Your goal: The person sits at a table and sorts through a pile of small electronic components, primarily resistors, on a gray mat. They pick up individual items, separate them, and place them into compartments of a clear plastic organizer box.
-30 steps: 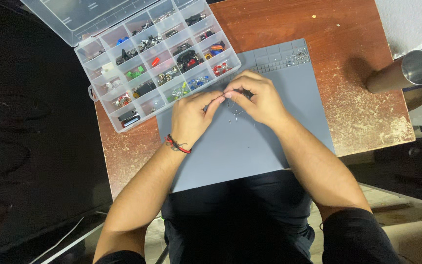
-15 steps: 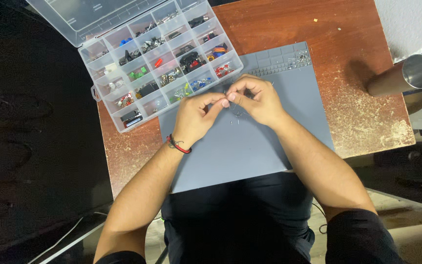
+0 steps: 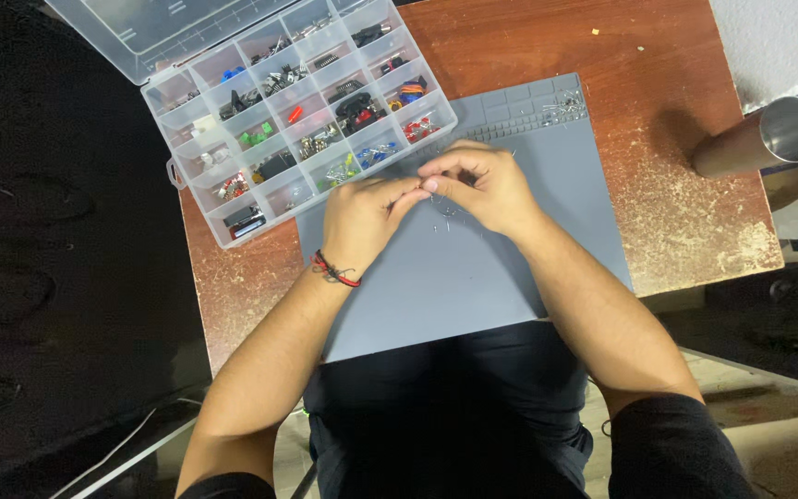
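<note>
Tiny, possibly wire-legged part (image 3: 427,181) between fingers (image 3: 415,188)

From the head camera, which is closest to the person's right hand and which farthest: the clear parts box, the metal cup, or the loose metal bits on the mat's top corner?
From the right hand:
1. Loose metal bits, up and to the right on the grey mat.
2. Clear parts box, upper left.
3. Metal cup, far right.

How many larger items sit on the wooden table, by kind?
Clear compartment organiser box: 1
Grey work mat: 1
Metal cup: 1
Total: 3
The left hand and right hand pinch small wire parts too tiny to count.
</note>
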